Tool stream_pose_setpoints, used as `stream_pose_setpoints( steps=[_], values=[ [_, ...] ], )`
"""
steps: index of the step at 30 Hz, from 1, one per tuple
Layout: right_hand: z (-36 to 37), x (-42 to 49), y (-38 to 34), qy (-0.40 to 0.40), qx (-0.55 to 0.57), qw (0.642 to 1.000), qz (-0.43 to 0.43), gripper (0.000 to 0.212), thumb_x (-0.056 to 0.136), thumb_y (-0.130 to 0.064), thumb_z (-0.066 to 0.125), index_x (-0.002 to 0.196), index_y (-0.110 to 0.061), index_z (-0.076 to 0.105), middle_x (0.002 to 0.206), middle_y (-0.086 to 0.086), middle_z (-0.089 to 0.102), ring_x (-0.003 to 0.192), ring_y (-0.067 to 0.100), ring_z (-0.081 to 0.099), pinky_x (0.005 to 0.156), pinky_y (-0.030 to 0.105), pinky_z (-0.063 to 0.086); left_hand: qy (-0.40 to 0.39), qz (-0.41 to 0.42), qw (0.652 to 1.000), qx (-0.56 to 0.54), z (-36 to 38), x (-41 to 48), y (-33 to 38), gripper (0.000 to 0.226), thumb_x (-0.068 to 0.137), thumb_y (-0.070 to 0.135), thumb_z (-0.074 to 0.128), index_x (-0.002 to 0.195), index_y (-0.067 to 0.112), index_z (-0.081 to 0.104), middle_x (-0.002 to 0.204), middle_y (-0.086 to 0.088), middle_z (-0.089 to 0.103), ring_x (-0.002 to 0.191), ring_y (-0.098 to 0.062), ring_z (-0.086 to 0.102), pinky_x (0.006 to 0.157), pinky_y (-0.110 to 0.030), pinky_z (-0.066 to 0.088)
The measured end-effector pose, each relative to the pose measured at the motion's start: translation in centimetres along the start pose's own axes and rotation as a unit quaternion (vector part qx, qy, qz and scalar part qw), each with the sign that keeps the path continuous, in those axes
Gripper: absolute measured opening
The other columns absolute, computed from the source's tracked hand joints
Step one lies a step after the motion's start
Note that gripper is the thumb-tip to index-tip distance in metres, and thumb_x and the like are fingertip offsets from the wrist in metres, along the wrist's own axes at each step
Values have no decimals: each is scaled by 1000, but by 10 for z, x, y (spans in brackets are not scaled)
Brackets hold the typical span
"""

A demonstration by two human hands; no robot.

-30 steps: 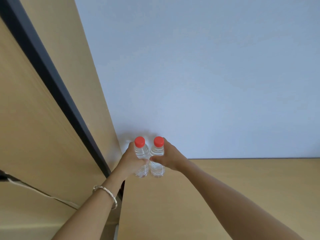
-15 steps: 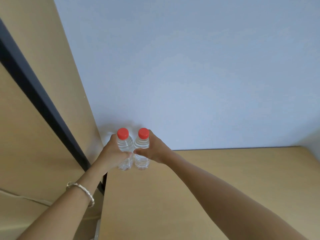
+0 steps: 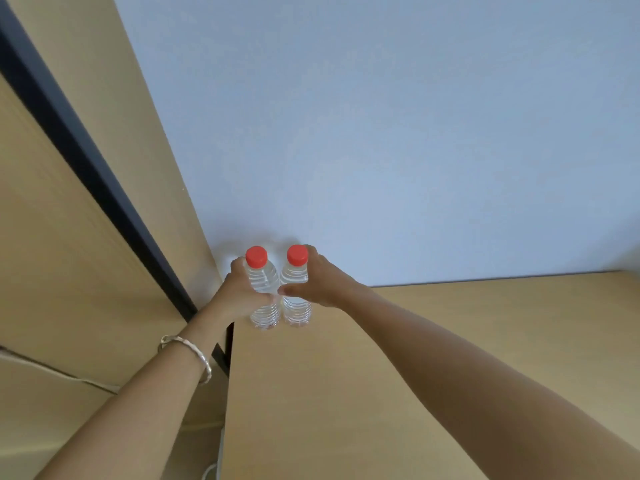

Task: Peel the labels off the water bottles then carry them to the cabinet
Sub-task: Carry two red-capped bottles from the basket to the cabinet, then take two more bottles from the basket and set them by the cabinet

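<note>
Two clear water bottles with red caps and no labels stand upright side by side at the back left corner of the tan cabinet top [image 3: 398, 358]. My left hand [image 3: 239, 296] wraps around the left bottle [image 3: 265, 306] from the left. My right hand [image 3: 323, 284] grips the right bottle [image 3: 296, 308] from the right. The two bottles touch each other, and their bases rest on or just above the wood. Fingers hide the middle of each bottle.
A pale blue wall [image 3: 381, 133] rises right behind the bottles. A tall tan panel [image 3: 114, 116] with a dark strip [image 3: 90, 168] stands at the left, close to the left bottle. A thin white cable [image 3: 59, 374] runs lower left.
The view shifted left and then back right while both hands kept hold of the bottles at the same corner; the bottles themselves barely moved.
</note>
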State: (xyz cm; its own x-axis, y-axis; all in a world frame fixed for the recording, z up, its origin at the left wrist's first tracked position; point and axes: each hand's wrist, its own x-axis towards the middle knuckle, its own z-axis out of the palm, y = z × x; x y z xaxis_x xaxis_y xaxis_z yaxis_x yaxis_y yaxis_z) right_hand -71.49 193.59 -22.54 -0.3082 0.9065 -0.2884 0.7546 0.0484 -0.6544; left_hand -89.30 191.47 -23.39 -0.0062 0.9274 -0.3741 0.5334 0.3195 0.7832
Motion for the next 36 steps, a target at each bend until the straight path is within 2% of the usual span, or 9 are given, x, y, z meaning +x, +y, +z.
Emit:
stream_pose_setpoints(
  steps=[2, 4, 6, 10, 14, 20, 25, 29, 36],
  values=[
    [-6, -6, -3, -5, -38, 999, 4, 94, 70, -55, 74, 142, -22, 23, 134, 1, 42, 120, 24, 47, 95, 46, 44, 18, -31, 999, -8, -5, -5, 5, 112, 68, 19, 84, 150, 16, 8, 144, -11, 34, 132, -30, 39, 107, -46, 38],
    [-17, -15, -3, 5, -69, 998, 2, 96, 71, -56, 73, 144, -20, 21, 136, 4, 41, 121, 26, 48, 93, 45, 45, 55, -23, 998, -7, -13, -13, 15, 118, 69, 25, 85, 150, 26, 0, 152, -10, 23, 137, -29, 32, 107, -41, 34],
    [-37, -32, 2, 24, -92, 996, 2, 96, 76, -56, 69, 147, -17, 17, 140, 8, 39, 119, 29, 50, 91, 43, 45, 98, 13, 995, 30, -19, -23, 31, 110, 71, 33, 81, 150, 29, 5, 154, -9, 20, 138, -27, 31, 104, -38, 35],
    [-90, -75, 21, 70, -123, 990, 11, 86, 85, -56, 59, 148, -14, 17, 145, 9, 36, 123, 30, 47, 90, 42, 42, 153, 88, 969, 175, -17, -54, 84, 89, 79, 52, 66, 149, 28, 16, 153, -6, 21, 141, -25, 25, 109, -46, 33],
    [-144, -134, 52, 108, -155, 982, 15, 80, 90, -55, 53, 149, -16, 17, 148, 7, 33, 128, 28, 44, 93, 42, 40, 174, 152, 942, 243, 28, -87, 147, 71, 90, 53, 50, 148, 23, 22, 152, -6, 22, 141, -26, 20, 109, -48, 29],
    [-222, -263, 142, 203, -171, 963, 49, 69, 92, -55, 46, 145, -15, 27, 143, 8, 39, 123, 28, 47, 87, 40, 40, 98, 263, 902, 329, 175, -146, 252, 64, 95, 53, 42, 149, 22, 25, 154, -5, 24, 142, -25, 19, 112, -42, 23],
    [-275, -395, 244, 267, -163, 938, 150, 66, 94, -55, 42, 145, -15, 29, 143, 8, 39, 125, 28, 47, 86, 40, 39, 10, 362, 862, 354, 320, -200, 333, 62, 96, 52, 38, 149, 22, 25, 155, -2, 24, 142, -22, 19, 111, -41, 23],
    [-306, -520, 323, 327, -122, 905, 244, 66, 95, -52, 44, 146, -13, 29, 146, 11, 38, 131, 30, 41, 102, 44, 36, -65, 437, 815, 375, 433, -249, 386, 63, 97, 52, 36, 150, 21, 23, 155, -3, 23, 142, -23, 20, 110, -40, 24],
    [-300, -696, 414, 393, -48, 824, 406, 67, 96, -50, 43, 147, -11, 26, 148, 11, 39, 126, 28, 48, 97, 40, 43, -178, 551, 713, 397, 595, -341, 438, 60, 97, 48, 36, 149, 20, 24, 154, -7, 27, 141, -25, 24, 110, -44, 27]
  ],
)
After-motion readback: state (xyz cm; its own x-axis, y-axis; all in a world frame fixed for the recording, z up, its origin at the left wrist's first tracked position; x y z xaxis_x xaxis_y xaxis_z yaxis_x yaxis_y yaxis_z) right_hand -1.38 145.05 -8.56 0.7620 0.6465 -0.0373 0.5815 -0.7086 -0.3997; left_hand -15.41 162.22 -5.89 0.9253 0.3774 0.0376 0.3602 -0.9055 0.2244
